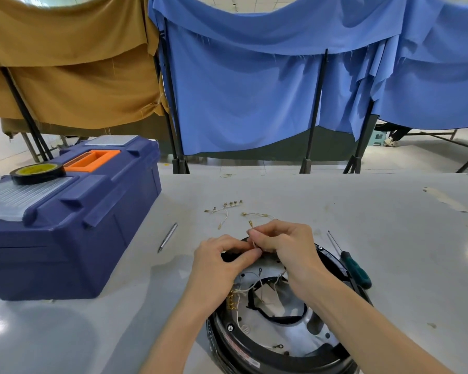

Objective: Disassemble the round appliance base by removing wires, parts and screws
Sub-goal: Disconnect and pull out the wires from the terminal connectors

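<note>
Round black base (219, 344), thin wire (255, 243), brass terminals (231, 299)

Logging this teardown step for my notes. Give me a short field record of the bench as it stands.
base: round appliance base, wires still attached inside
hands: left hand and right hand pinch a thin wire over its far rim
removed: loose wires, small fasteners on table
tools: green screwdriver right, metal pen-like tool left
other: blue toolbox with tape roll
</note>
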A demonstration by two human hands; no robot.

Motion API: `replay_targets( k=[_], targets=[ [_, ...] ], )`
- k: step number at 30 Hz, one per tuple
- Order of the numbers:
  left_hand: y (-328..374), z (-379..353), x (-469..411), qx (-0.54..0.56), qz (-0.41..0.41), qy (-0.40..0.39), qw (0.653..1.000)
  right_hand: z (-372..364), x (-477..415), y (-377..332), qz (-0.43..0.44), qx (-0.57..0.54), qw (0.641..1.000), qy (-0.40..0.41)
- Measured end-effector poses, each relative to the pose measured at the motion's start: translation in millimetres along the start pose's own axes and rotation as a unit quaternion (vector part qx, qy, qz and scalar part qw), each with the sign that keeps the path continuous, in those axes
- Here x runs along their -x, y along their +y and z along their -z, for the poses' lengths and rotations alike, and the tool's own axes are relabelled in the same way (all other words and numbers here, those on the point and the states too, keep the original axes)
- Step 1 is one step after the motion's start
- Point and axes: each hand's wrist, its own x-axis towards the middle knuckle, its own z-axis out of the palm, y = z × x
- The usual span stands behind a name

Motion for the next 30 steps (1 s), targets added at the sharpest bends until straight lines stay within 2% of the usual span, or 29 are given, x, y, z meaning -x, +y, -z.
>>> replay_targets(
  k=[4, 7, 10, 13, 15, 20, 30],
  targets=[
    [4, -3, -5, 0.040, 0.029, -0.008, 0.999, 3, -3, -1, -0.015, -0.019, 1.000, -0.014],
    [4, 0, -13, 0.086, 0.091, -0.011, 0.992, 9, -10, 3, -0.007, 0.022, 1.000, -0.004],
    [-2, 10, -29, 0.113, 0.157, 0.044, 0.980, 19, -21, 5, 0.043, 0.138, 0.989, 0.026],
    [-18, 21, -50, 0.083, 0.206, 0.082, 0.972, 29, -35, 4, 0.109, 0.350, 0.930, 0.007],
    [-30, 24, -64, 0.062, 0.244, 0.084, 0.964, 31, -42, 4, 0.117, 0.398, 0.910, -0.016],
    [-61, 21, -99, 0.010, 0.290, 0.060, 0.955, 34, -49, 11, 0.132, 0.393, 0.910, -0.023],
    [-102, 8, -143, 0.023, 0.295, 0.129, 0.947, 37, -52, 17, 0.133, 0.367, 0.920, -0.015]
  ],
)
